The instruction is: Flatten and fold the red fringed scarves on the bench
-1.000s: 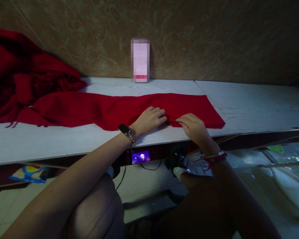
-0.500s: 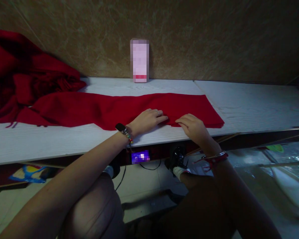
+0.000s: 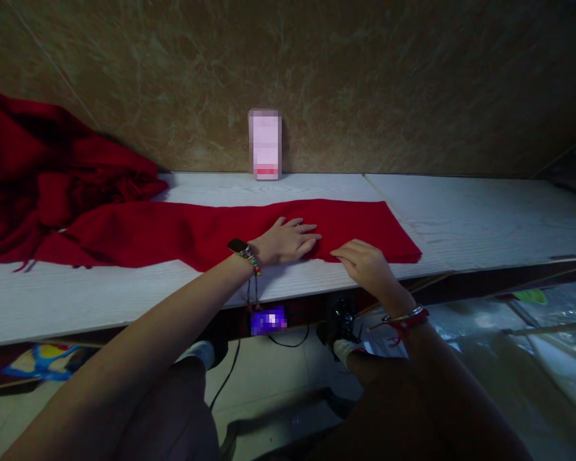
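One long red cloth (image 3: pixel 211 230), right end smooth, left rumpled

Matt cloth (image 3: pixel 352 221), wood-grain tbl (image 3: pixel 484 211) & glossy shoe (image 3: pixel 342 314)

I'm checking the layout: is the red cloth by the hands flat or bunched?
Mostly flat: the red cloth lies as a long, straight-ended strip, left hand on it, right hand at its near edge.

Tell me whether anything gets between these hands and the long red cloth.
Nothing visible does: the left hand lies on the red cloth, and the right hand is at its near edge. The pink object stands beyond, clear of both.
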